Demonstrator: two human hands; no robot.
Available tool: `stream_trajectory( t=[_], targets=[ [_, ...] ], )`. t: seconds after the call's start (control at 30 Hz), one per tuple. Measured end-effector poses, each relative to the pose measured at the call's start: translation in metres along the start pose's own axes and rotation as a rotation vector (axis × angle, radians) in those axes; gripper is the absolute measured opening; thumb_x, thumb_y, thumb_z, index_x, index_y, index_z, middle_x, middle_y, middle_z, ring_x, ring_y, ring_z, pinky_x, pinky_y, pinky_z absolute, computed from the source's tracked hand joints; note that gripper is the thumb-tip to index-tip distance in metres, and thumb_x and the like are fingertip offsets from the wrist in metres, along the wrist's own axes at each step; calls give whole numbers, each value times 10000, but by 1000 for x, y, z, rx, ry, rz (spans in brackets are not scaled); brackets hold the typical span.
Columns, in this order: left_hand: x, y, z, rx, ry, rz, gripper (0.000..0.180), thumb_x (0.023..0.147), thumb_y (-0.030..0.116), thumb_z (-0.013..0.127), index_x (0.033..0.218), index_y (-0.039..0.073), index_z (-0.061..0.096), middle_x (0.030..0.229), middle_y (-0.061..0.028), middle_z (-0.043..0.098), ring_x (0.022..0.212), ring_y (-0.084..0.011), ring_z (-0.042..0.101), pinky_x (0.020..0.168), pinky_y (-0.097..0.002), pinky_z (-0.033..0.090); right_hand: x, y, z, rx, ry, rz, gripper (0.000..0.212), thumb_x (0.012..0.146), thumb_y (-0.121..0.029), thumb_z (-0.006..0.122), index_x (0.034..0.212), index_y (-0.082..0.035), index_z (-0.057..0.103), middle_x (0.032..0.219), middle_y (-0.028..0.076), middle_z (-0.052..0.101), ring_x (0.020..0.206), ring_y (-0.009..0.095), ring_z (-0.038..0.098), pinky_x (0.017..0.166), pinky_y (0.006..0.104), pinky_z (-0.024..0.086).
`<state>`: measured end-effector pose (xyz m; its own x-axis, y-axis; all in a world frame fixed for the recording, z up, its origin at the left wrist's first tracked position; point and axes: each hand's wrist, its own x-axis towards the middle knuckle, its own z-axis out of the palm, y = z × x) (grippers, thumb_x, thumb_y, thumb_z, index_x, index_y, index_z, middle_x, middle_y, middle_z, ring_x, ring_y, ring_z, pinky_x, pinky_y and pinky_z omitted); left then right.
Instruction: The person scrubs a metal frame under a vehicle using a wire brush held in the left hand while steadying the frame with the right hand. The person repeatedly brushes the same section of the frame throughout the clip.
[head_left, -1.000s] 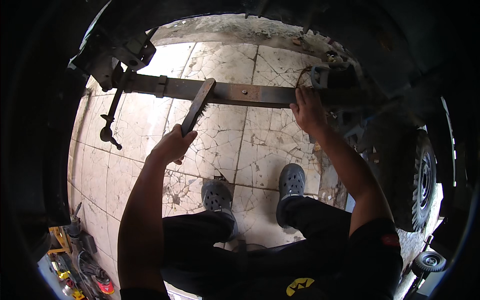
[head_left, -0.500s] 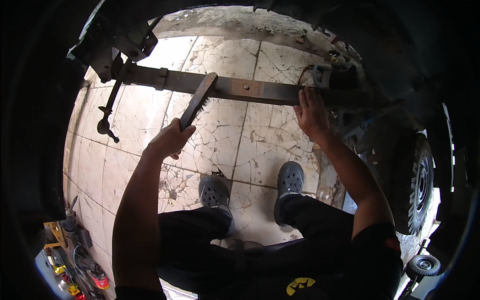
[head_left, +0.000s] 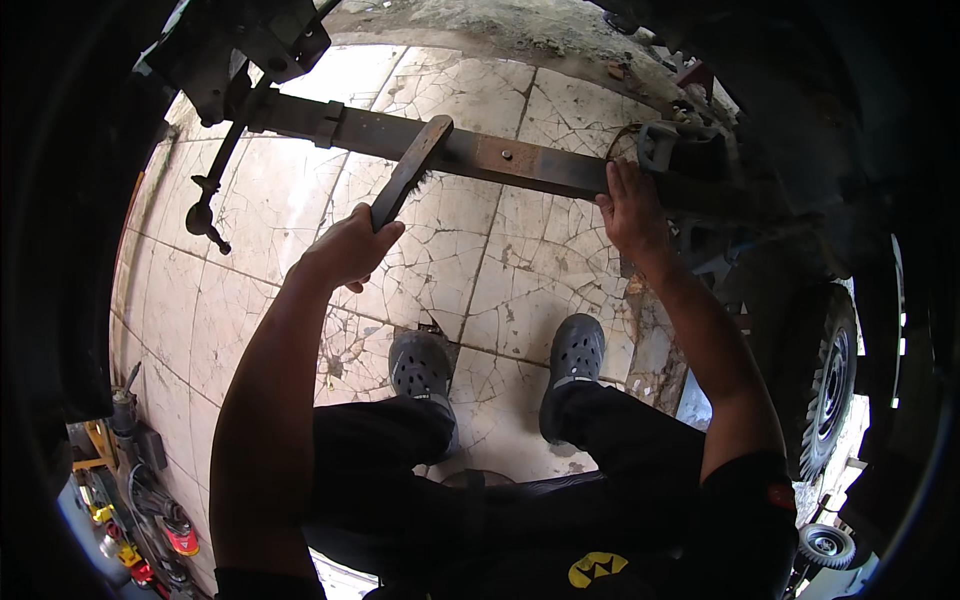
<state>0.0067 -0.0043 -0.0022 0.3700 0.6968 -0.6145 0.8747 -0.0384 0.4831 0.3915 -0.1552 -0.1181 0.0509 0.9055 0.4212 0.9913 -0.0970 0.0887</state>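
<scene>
The left hand (head_left: 350, 245) has its fingers clamped around the near end of a brush (head_left: 411, 170), whose far end reaches over the middle of a dark metal beam (head_left: 465, 152) above the cracked tile floor (head_left: 260, 215), while the right hand (head_left: 635, 212) rests outstretched fingers on the beam's right part.

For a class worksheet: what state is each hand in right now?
Left hand: closed, holding a brush.
Right hand: open, resting on the metal beam.
</scene>
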Motion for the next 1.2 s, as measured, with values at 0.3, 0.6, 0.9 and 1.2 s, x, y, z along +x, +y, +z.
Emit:
stream_trajectory(
  t=[0.3,0.6,0.9,1.2],
  targets=[
    [-2,-3,-2,43,-4,-17,587,983,455,493,1234,-72,431,822,-149,613,637,-206,651,526,-345,595,-9,-29,2,-68,-9,-60,555,970,-344,524,1354,48,445,1381,264,464,1287,419,441,1070,519,351],
    [-2,0,-2,79,-2,-45,610,982,465,480,1284,-60,414,814,-142,628,645,-193,653,552,-343,598,1,-47,12,-73,-101,-48,573,999,-378,454,1399,31,419,1457,255,411,1369,390,380,1131,507,295],
    [3,1,-1,91,-18,-50,604,983,470,473,1283,-50,403,814,-144,633,641,-200,655,559,-340,598,20,-29,21,-88,-155,53,584,1017,-401,393,1413,28,415,1471,235,410,1365,386,384,1133,500,291],
    [4,3,1,81,-21,-53,602,988,475,465,1288,-44,405,817,-135,635,648,-195,655,550,-337,595,30,-19,22,-52,-174,88,585,1028,-419,349,1411,16,426,1485,239,393,1392,377,353,1159,495,250]
  ],
)
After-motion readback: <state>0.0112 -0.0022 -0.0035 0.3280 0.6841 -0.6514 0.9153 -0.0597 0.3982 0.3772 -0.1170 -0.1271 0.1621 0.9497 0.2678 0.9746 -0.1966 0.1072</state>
